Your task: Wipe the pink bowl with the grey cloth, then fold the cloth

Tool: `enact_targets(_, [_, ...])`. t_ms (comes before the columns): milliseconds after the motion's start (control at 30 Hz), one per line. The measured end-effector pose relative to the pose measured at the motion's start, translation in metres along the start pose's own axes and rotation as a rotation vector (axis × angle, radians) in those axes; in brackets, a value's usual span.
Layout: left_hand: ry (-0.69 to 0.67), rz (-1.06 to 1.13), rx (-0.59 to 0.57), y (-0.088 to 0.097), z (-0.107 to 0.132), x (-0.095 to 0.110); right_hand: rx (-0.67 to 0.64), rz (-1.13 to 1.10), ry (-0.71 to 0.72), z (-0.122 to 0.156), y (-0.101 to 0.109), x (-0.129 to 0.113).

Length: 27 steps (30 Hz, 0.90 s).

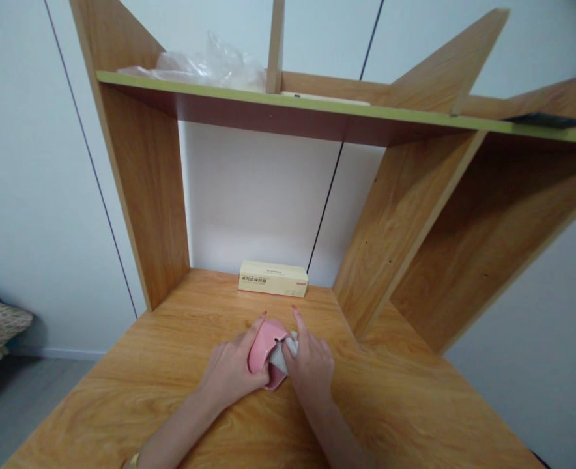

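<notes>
Low over the desk, my left hand [239, 368] grips a pink case [263, 345], shaped like a glasses case, with its thumb at the near side and its index finger stretched along the far side. The case gapes toward the right, and a small dark notch shows on its rim. My right hand [311, 365] pinches a light grey cloth [278, 358] at the opening, its index finger pointing away. Part of the cloth lies inside the case; the rest is bunched under the right fingers. The inside of the case is mostly hidden.
A cream cling film box [272, 280] stands at the back of the wooden desk [171, 378], against the wall. Upright wooden panels [146, 195] flank the space. Overhead, a shelf [249, 98] carries a clear plastic bag [204, 68] and a flat dark item [545, 120].
</notes>
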<state>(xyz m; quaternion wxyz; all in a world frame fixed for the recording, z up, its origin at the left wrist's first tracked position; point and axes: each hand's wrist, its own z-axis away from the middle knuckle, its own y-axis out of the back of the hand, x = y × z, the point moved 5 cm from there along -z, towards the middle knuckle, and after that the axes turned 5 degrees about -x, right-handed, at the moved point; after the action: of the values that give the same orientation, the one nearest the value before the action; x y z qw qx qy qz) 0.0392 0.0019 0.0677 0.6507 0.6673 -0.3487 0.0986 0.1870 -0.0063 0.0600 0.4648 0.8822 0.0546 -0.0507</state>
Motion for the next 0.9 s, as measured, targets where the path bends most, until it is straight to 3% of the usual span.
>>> enact_targets(167, [0.003,0.153,0.030,-0.002,-0.004,-0.008,-0.118,-0.141,-0.140,-0.002,-0.006,0.008])
enact_targets(267, [0.059,0.290,0.060,-0.006,-0.013,-0.027,-0.162,-0.182,-0.199,-0.004,-0.010,0.010])
enact_targets(400, [0.108,0.587,0.206,-0.009,-0.028,-0.060,-0.209,-0.215,-0.266,-0.010,-0.012,0.019])
enact_targets(467, [0.199,0.770,0.228,-0.015,-0.033,-0.076,-0.296,-0.245,-0.283,-0.014,-0.015,0.029])
enact_targets(633, [0.307,0.923,0.218,-0.025,-0.042,-0.099,-0.517,-0.219,-0.329,-0.014,-0.022,0.049])
enact_targets(733, [0.321,0.994,0.211,-0.026,-0.046,-0.103,-0.581,-0.282,-0.314,-0.006,-0.024,0.038])
enact_targets(900, [0.306,1.044,0.201,-0.024,-0.042,-0.099,-0.714,-0.508,-0.174,0.008,-0.027,-0.008])
